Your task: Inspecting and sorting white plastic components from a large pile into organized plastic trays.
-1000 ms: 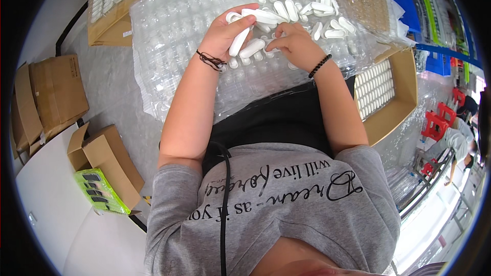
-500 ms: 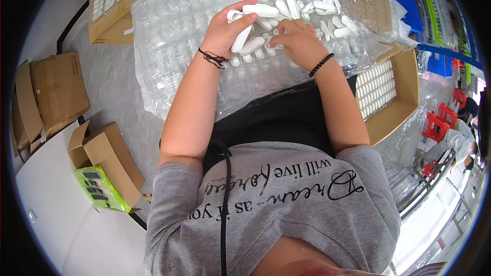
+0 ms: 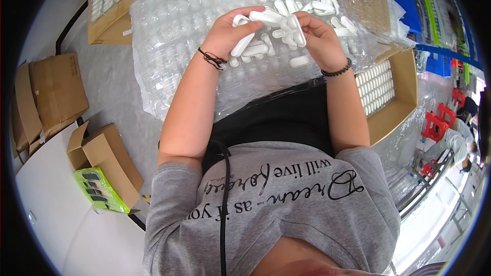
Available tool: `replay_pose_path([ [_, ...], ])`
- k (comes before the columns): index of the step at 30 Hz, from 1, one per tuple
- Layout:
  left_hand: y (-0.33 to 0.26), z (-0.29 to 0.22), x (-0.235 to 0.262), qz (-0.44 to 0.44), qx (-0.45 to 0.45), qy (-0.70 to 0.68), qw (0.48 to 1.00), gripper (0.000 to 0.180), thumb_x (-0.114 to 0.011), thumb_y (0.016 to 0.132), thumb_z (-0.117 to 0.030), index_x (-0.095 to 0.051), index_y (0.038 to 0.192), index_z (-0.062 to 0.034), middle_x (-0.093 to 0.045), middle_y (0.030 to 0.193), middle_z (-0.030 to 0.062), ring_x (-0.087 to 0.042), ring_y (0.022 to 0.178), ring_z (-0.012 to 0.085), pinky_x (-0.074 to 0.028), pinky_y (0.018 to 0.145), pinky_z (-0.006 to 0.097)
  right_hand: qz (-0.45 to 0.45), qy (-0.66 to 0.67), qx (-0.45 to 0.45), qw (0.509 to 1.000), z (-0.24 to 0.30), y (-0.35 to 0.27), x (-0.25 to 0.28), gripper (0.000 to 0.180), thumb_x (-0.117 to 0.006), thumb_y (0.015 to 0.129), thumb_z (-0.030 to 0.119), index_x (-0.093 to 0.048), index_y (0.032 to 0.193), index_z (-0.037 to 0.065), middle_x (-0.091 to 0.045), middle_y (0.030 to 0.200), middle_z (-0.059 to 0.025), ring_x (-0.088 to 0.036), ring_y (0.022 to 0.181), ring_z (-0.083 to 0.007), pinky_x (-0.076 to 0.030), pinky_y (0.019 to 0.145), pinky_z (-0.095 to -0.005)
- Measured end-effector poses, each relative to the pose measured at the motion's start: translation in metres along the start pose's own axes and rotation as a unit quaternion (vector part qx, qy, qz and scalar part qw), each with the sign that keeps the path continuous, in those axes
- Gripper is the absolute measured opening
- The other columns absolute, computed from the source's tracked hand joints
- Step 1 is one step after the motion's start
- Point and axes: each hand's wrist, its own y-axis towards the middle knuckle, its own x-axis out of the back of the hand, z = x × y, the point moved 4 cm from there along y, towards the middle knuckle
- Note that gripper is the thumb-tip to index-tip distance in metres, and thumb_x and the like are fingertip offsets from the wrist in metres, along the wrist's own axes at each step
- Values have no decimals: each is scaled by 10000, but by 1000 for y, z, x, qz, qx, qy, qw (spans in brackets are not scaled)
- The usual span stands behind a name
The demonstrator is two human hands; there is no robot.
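Note:
My left hand [image 3: 222,35] is closed around smooth white oblong plastic pieces [image 3: 241,45], above a clear moulded plastic sheet [image 3: 171,46]. To its right, my right hand [image 3: 326,42] grips a small cluster of the same white pieces [image 3: 293,30] between thumb and fingers. Another white piece [image 3: 266,18] spans the space between both hands; whether the right fingers touch it I cannot tell. More loose pieces [image 3: 322,7] lie scattered on the sheet beyond my hands, and a single one [image 3: 302,61] rests near the sheet's front edge.
An open carton [image 3: 398,107] with rows of white pieces stands at my right. Another carton [image 3: 108,31] holding filled trays is at the far left. Brown boxes [image 3: 60,87] and an opened box [image 3: 110,156] stand left. Red stools [image 3: 434,125] and people are farther right.
My right hand has risen from the sheet and turned, now holding a cluster of white pieces. Fewer loose pieces lie beneath it. My left hand has barely moved.

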Motion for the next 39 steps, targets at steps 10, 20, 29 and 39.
replay_pose_path([
  [10,-3,8,-7,65,37,29,997,370,-716,830,-122,-622,1182,-53,-659,968,30,-621,854,104,-530,721,257,-43,46,6,998,-15,6,-29,153,-552,907,-19,-578,1057,-6,-649,992,-60,-605,950,-124,-479,845,-253],
  [20,3,18,0,21,127,-31,991,349,-727,831,-222,-618,1097,-25,-648,856,36,-608,693,100,-506,564,245,-203,76,67,974,-25,8,-39,127,-552,913,-21,-556,1038,2,-629,986,-62,-598,863,-109,-484,745,-237],
  [29,-3,15,-8,57,146,-7,988,307,-724,826,-232,-635,1063,-58,-638,814,10,-555,601,78,-439,475,220,-161,-175,120,964,-13,3,-41,119,-540,917,-12,-540,1035,4,-639,965,-63,-591,812,-98,-475,711,-227],
  [39,3,20,0,84,129,-60,986,279,-654,862,-189,-644,1108,-59,-660,822,20,-534,554,59,-371,423,204,-172,-35,74,982,0,1,-44,180,-446,890,-91,-472,1010,40,-617,998,-88,-601,887,-143,-485,718,-251],
])
